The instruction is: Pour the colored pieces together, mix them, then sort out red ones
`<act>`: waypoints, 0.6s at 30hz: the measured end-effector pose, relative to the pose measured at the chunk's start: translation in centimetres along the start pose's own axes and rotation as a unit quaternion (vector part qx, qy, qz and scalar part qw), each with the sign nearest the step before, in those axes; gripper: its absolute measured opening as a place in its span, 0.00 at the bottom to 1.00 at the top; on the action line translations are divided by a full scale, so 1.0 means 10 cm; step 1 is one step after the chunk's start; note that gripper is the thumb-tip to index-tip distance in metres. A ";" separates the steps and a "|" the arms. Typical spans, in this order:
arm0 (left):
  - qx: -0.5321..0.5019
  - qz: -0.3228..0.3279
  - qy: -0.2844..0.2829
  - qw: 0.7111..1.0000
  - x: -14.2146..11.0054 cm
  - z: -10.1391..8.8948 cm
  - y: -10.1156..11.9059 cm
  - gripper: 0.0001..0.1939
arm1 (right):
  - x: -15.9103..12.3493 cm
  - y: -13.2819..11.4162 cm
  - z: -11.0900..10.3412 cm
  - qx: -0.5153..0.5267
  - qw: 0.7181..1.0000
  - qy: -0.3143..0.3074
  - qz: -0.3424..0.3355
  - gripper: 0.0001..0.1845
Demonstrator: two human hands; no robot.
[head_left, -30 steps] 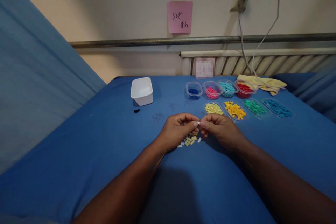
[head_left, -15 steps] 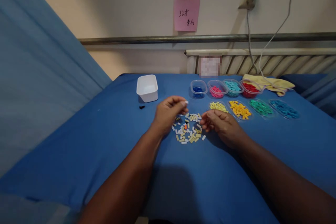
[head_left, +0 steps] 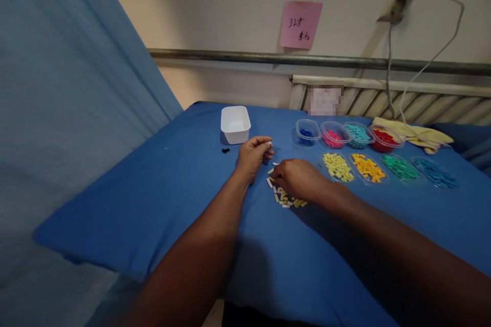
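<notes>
Got a left hand (head_left: pixel 253 156) just above mid-frame, w/ forearm slanting up & right from the bottom edge. Thumb + index nearly closed in a pinch on a small white piece (head_left: pixel 269 143), other fingers curled below. Got a right hand (head_left: pixel 294 179) lower & to the right of it, knuckles up, w/ forearm running in from the lower right. Fingers bunched narrow & pointing down at the loose pieces (head_left: pixel 284 197), white + pale yellow, spread near mid-frame. Can't tell if holding anything, tips hidden.

Beyond the left hand, can see a white tub (head_left: pixel 235 127) w/ a small black bit (head_left: pixel 225 150) just in front. Over on the right, 2 rows of clear containers (head_left: pixel 320 132) w/ sorted colors: dk blue, pink, lt blue & red in back; pale yellow, orange, green & blue in front. Also a yellow cloth (head_left: pixel 425 135) behind the red ones. All on a blue sheet (head_left: pixel 172 199), a bit wrinkled.

Room-wise: blue curtain (head_left: pixel 76 87) down the left side, metal rail (head_left: pixel 230 56) across the wall, radiator (head_left: pixel 422 93) at right, pink note (head_left: pixel 301 25) top center, socket (head_left: pixel 397 9) w/ cord (head_left: pixel 456 30) upper right.
</notes>
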State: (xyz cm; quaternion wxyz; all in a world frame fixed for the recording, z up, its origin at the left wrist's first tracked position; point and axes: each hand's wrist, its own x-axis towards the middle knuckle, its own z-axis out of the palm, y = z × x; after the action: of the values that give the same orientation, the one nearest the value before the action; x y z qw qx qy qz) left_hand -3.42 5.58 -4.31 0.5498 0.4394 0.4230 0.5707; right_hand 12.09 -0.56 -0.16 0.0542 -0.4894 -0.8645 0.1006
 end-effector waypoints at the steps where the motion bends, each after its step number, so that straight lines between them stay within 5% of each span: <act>1: -0.002 -0.003 -0.007 1.000 -0.01 0.00 0.01 0.11 | 0.00 0.01 0.01 0.003 1.000 0.003 -0.001 0.12; 4: -0.011 -0.013 -0.031 0.999 -0.05 0.03 0.04 0.11 | -0.11 0.16 0.06 0.080 0.995 0.065 0.000 0.11; 7: -0.021 -0.036 -0.069 0.997 -0.14 0.12 0.07 0.12 | -0.34 0.39 0.09 0.275 0.945 0.169 0.046 0.11; 10: -0.005 -0.056 -0.134 0.989 -0.29 0.27 0.10 0.13 | -0.58 0.58 0.12 0.483 0.837 0.224 0.128 0.13; 14: 0.040 -0.067 -0.199 0.977 -0.52 0.49 0.10 0.14 | -0.74 0.67 0.21 0.703 0.635 0.274 0.165 0.21; 16: 0.043 -0.065 -0.192 0.978 -0.60 0.57 0.07 0.14 | -0.75 0.66 0.25 0.751 0.578 0.273 0.165 0.22; 18: 0.036 -0.060 -0.178 0.982 -0.63 0.63 0.03 0.15 | -0.74 0.64 0.27 0.773 0.553 0.267 0.159 0.21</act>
State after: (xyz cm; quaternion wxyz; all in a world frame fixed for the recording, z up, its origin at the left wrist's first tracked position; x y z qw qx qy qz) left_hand 2.66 -0.73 -2.66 0.6331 0.5275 0.3643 0.4339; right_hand 20.69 -4.06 -4.24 0.6227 -0.3934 -0.3082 0.6020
